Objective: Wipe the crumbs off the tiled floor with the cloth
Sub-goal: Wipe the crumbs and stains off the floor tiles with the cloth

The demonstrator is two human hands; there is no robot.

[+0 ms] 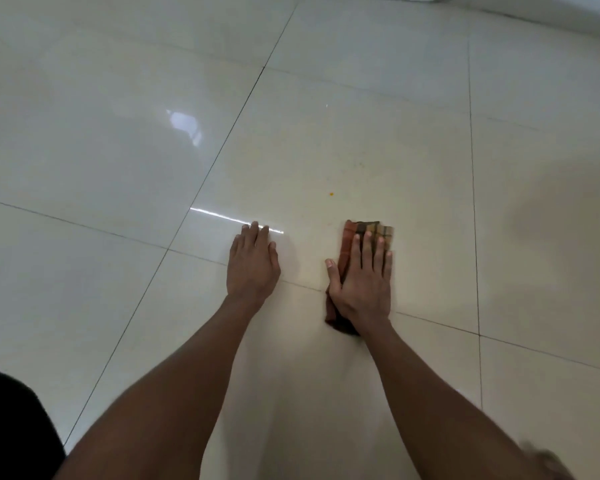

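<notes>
A folded brown and orange checked cloth [368, 230] lies on the glossy cream tiled floor [118, 150]. My right hand [362, 282] presses flat on the cloth with straight fingers; the cloth shows beyond the fingertips and below the palm. A small orange crumb [330, 194] sits on the tile a short way ahead and left of the cloth. Fainter specks [361, 165] dot the tile farther ahead. My left hand [253, 263] rests flat on the bare floor, fingers together, about a hand's width left of the cloth.
Dark grout lines [222, 147] divide the large tiles. A white wall base [551, 19] runs along the top right. A dark piece of clothing [11, 427] fills the bottom left corner. Bright reflections [184, 124] lie on the tiles to the left.
</notes>
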